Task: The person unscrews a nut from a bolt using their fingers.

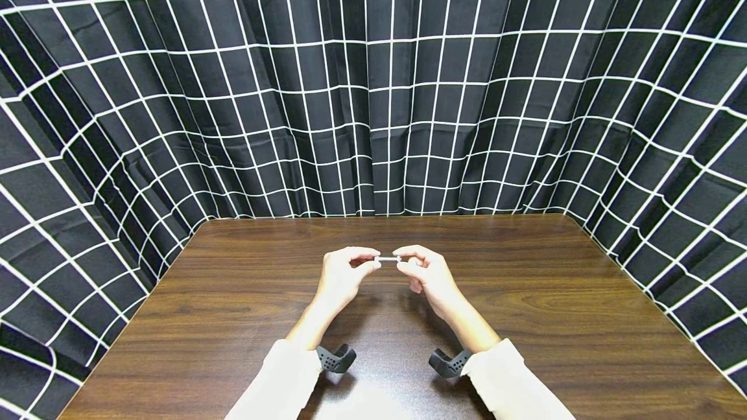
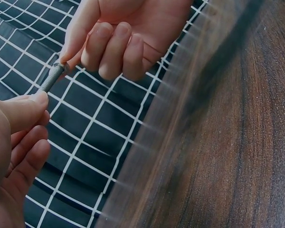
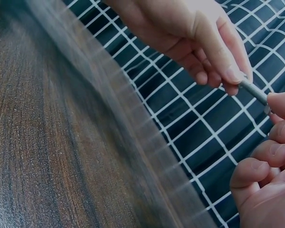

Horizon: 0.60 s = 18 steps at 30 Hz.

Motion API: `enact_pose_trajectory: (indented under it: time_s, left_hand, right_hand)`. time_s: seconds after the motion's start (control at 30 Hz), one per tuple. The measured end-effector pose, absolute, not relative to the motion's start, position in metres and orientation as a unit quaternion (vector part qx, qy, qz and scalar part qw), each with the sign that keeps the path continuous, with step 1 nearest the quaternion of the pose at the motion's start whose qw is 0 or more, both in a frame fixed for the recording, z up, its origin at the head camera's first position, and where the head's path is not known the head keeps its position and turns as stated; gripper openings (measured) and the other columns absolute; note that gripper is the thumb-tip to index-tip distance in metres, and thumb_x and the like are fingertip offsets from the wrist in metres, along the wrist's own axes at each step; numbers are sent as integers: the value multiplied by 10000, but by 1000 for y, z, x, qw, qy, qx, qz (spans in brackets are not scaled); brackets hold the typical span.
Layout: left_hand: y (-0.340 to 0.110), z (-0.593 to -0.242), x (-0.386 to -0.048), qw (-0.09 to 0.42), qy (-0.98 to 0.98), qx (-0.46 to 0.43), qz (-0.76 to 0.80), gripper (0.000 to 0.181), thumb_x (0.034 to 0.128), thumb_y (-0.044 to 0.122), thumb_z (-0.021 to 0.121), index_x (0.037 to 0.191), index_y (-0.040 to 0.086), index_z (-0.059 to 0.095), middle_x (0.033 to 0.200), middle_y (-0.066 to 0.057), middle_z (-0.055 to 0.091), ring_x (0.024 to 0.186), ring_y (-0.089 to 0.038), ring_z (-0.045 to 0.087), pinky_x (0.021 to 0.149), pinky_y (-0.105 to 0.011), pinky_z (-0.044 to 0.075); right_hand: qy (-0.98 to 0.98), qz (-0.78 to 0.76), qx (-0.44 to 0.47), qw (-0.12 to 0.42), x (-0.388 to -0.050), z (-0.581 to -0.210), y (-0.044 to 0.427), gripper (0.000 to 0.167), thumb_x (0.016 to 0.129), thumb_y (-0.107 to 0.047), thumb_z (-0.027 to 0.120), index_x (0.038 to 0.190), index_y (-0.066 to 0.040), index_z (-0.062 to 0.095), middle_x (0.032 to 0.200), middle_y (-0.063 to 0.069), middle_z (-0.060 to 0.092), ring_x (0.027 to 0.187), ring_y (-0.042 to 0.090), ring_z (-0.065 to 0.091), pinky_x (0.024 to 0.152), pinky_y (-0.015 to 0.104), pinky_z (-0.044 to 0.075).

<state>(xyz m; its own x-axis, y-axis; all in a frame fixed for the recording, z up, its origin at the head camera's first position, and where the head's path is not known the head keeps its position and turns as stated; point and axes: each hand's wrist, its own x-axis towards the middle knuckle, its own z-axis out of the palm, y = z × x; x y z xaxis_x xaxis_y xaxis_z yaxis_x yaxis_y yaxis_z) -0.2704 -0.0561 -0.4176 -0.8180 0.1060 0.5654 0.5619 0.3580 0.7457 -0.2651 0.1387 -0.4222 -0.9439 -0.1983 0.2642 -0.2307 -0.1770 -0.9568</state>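
A small metal bolt (image 1: 387,258) with a threaded shank is held level between the two hands, above the table. My left hand (image 1: 340,275) pinches one end of it between thumb and index finger; the fingertips hide that end. At the other end, my right hand (image 1: 433,277) pinches what looks like a nut (image 3: 267,109) with thumb and index finger, covering most of it. Bare thread (image 2: 50,80) shows between the two sets of fingertips in the left wrist view. The right hand's other fingers are curled toward the palm.
Below the hands lies a brown wood-grain table (image 1: 233,290). A black curtain (image 1: 327,102) with a white grid surrounds its back and sides. Each wrist wears a dark band mount, the left one (image 1: 336,359) and the right one (image 1: 449,363) near the white sleeves.
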Motion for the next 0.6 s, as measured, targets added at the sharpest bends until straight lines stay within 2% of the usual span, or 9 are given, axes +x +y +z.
enact_pose_trajectory:
  time_s: [0.13, 0.23, 0.37, 0.6]
  left_hand:
    - [-56, -417, -270, 215, -794, -209, -530, 148, 789, 66, 789, 933, 87, 767, 843, 12, 735, 705, -96, 666, 635, -256, 533]
    - [-56, -417, -270, 214, -794, -208, -529, 142, 792, 70, 788, 932, 89, 768, 845, 13, 735, 708, -88, 665, 638, -253, 532]
    - [-56, -419, -271, 214, -795, -204, -530, 145, 787, 65, 792, 927, 99, 768, 840, 31, 734, 708, -62, 660, 642, -251, 533]
    - [-56, -418, -271, 217, -791, -209, -532, 144, 790, 58, 791, 929, 88, 768, 845, 11, 735, 707, -86, 666, 640, -257, 537]
  right_hand:
    - [-636, 753, 167, 9, -265, -423, 139, 198, 862, 40, 635, 1044, -39, 654, 552, -38, 424, 443, 85, 334, 446, 213, 300]
    - [-636, 753, 168, 13, -265, -423, 139, 217, 857, 50, 632, 1074, 50, 625, 552, -43, 425, 444, 81, 337, 443, 210, 299]
    - [-640, 749, 170, 23, -266, -424, 138, 321, 851, 63, 624, 1138, 176, 537, 546, -46, 422, 440, 73, 339, 440, 207, 297]
    - [-638, 751, 168, 32, -265, -424, 137, 244, 839, 81, 621, 1081, 102, 600, 538, -33, 417, 437, 75, 338, 441, 218, 286]
